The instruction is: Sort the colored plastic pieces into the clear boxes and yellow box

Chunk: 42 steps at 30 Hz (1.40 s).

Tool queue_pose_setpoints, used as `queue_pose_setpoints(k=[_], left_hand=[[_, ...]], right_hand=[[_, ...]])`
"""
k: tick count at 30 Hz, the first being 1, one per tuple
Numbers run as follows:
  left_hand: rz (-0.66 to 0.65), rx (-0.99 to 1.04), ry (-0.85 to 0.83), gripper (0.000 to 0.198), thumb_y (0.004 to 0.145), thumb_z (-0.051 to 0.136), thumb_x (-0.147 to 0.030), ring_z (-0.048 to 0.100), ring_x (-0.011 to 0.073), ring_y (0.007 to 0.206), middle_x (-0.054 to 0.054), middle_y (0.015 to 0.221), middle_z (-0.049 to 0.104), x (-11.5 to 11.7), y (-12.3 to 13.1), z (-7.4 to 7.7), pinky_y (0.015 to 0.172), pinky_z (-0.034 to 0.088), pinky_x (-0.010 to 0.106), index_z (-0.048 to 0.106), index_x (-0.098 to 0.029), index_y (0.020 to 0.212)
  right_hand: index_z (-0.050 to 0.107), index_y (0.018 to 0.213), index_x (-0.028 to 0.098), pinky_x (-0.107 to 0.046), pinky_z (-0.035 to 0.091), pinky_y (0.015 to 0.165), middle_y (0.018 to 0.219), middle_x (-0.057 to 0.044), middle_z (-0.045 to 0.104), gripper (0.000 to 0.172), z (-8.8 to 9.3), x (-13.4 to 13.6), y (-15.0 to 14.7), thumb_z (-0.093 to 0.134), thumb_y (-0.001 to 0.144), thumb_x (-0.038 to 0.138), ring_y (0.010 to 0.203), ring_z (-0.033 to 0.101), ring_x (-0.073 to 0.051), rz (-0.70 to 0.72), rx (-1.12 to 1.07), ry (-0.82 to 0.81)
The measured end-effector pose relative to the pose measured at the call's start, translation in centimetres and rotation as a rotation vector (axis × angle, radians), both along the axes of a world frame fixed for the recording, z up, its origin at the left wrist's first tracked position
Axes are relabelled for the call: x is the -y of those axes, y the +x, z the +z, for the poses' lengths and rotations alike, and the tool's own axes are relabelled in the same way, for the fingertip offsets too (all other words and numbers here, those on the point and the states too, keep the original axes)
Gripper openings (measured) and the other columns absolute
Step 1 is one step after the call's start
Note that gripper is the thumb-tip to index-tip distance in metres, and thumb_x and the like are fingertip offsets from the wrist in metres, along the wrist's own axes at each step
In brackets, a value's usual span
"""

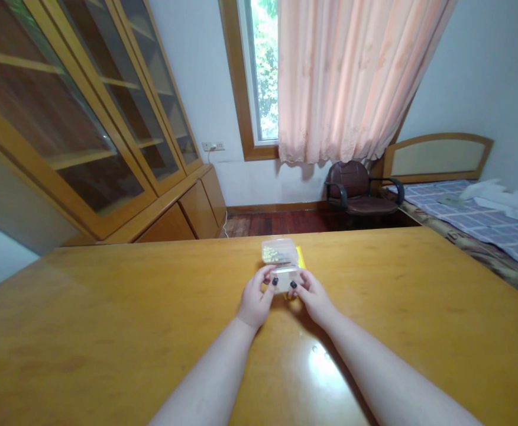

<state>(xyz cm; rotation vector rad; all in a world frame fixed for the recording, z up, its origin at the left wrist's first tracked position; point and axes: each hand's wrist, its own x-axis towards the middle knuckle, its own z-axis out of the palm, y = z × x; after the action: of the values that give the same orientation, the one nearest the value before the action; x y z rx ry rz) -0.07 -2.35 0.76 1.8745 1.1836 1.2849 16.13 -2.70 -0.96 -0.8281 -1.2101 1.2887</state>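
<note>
Between both hands, above the desk, a small clear plastic case [285, 281] is gripped from its two sides. My left hand [256, 299] is closed on its left end, with thumb in front and fingers behind. My right hand [316, 297] pinches the right end in the same way. Just behind it is a clear plastic box [279, 251] with small yellow pieces [271, 254] showing at its left. Whether this box and the held case are joined, I cannot tell. A flat yellow thing [301, 257] shows partly at the right, mostly hidden.
The wide wooden desk [121, 319] lies under my arms, with its far edge just beyond the box. A glass-fronted cabinet [152, 183] stands at the left. Past the desk are a brown office chair [356, 186] and, to the right, a bed [498, 219].
</note>
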Motion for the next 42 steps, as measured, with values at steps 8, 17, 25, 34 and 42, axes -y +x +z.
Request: queue_pose_setpoints(k=[8,17,25,34,42], left_hand=[[0.596,-0.027,-0.191,0.031,0.085,0.034,-0.035,0.06,0.0194,0.084,0.007,0.094,0.064,-3.7,-6.3,0.9,0.073,0.046,0.03,0.055,-0.018,0.1],[0.832,-0.718,-0.364,0.038,0.082,0.035,-0.038,0.058,0.031,0.088,0.018,0.096,0.063,-4.2,-8.6,1.1,0.071,0.044,0.041,0.06,-0.013,0.096],[0.372,-0.95,-0.052,0.043,0.082,0.041,-0.036,0.038,0.0265,0.121,0.012,0.132,0.043,-4.2,-5.8,-1.3,0.101,0.026,0.043,0.049,-0.017,0.12],[0.255,-0.473,0.007,0.057,0.087,0.033,-0.037,0.022,0.0191,0.131,0.013,0.142,0.026,-3.8,-4.4,-0.8,0.108,0.02,0.038,0.019,-0.014,0.138],[-0.102,-0.305,-0.014,0.063,0.087,0.037,-0.038,0.004,0.0181,0.135,0.005,0.148,0.006,-2.3,-2.1,-0.7,0.11,0.01,0.041,0.006,-0.026,0.14]], right_hand=[[0.049,0.101,0.019,-0.027,0.04,0.056,0.074,-0.003,0.061,0.038,-0.3,0.0,0.3,0.055,0.075,0.046,0.054,0.05,-0.011,-0.078,0.02,-0.035],[0.05,0.098,0.02,-0.026,0.04,0.051,0.073,-0.002,0.061,0.035,-0.2,0.1,0.2,0.054,0.074,0.045,0.053,0.049,-0.01,-0.09,0.015,-0.054],[0.049,0.098,0.019,-0.025,0.04,0.05,0.071,-0.002,0.06,0.035,-0.6,-0.1,0.0,0.055,0.073,0.044,0.05,0.047,-0.009,-0.09,0.022,-0.074],[0.048,0.114,0.02,-0.042,0.041,0.088,0.112,-0.011,0.053,0.041,-0.1,-0.2,1.3,0.051,0.078,0.041,0.101,0.051,-0.023,-0.445,0.453,0.259],[0.009,0.139,0.026,-0.05,0.009,0.107,0.147,-0.008,0.012,0.078,-0.4,-0.7,1.7,0.052,0.077,0.048,0.134,0.007,-0.026,-0.17,0.673,0.367]])
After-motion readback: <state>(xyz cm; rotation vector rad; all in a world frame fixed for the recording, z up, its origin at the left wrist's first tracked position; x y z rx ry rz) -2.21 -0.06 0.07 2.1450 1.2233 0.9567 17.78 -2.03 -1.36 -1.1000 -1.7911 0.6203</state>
